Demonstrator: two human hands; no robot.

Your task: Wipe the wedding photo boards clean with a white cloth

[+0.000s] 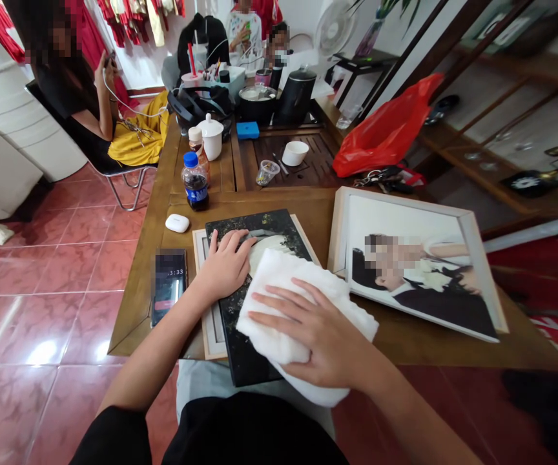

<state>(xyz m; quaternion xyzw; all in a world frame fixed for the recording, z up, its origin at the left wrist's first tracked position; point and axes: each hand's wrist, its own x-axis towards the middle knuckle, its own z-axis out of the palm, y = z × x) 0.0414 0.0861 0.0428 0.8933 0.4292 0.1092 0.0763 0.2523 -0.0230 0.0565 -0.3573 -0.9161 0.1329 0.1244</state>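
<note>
My left hand point(225, 265) lies flat with fingers stretched on a dark photo panel point(233, 329), near its left edge. The panel shows a pale shape amid black and rests across a light wooden frame point(212, 339) on the table. My right hand point(315, 329) presses a folded white cloth point(279, 271) onto the panel's right part, fingers spread over it and thumb tucked at its near fold. Much of the panel's picture is hidden under cloth and hands. To the right, a framed wedding photo point(419, 307) lies at a slant on the table.
Left of the panel are a phone point(170, 287), a white earbud case point(177, 223) and a cola bottle point(196, 184). Farther back stand a lidded white cup point(212, 137), a small bowl point(295, 154) and a red bag point(388, 129). A seated person point(85, 97) holds a phone at left.
</note>
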